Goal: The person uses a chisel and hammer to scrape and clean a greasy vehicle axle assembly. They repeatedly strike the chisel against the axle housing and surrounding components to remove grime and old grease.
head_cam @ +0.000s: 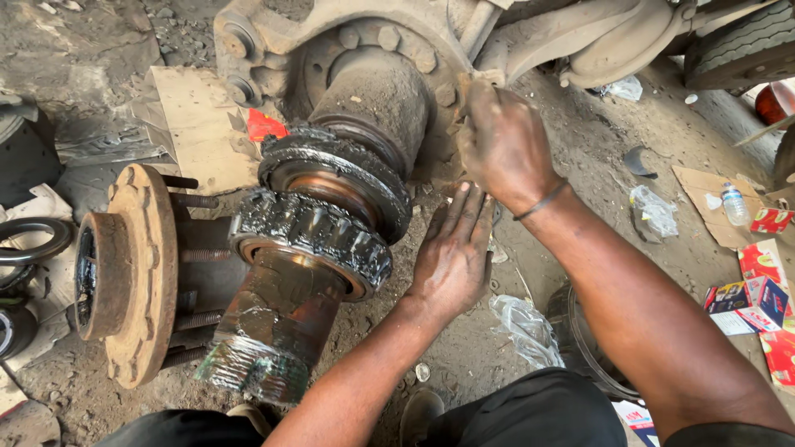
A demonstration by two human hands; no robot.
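**Two greasy hands at a truck axle spindle**

A thick steel spindle (286, 319) runs from the axle housing (331, 41) at the upper centre of the frame down toward the lower left. It looks heavy, rigid and fixed in place. Black grease coats it, so it would likely be slippery to grip. Two bearings sit on it: a bearing (310, 240) with exposed rollers in the middle of the frame, and a second bearing (335, 170) just above it, nearer the housing. Both look hard and weighty; the surest hold would probably be around the outer ring with both hands.

The right hand (505, 145), right of the housing at upper centre, has its fingers pinched together on a small pale object (479, 80) pressed to the housing edge; what it is cannot be made out. The left hand (454, 252), just below, lies open and flat, fingers together, resting on the dirt just right of the bearings.

A rusty wheel hub (124, 273) with studs lies at the left. Cardboard (199, 124) lies at the upper left, a plastic bottle (734, 204) and coloured boxes (766, 302) at the right edge.

The housing's top is cut off by the frame, the right hand covers the spot it works on, and grease hides the spindle's threads.
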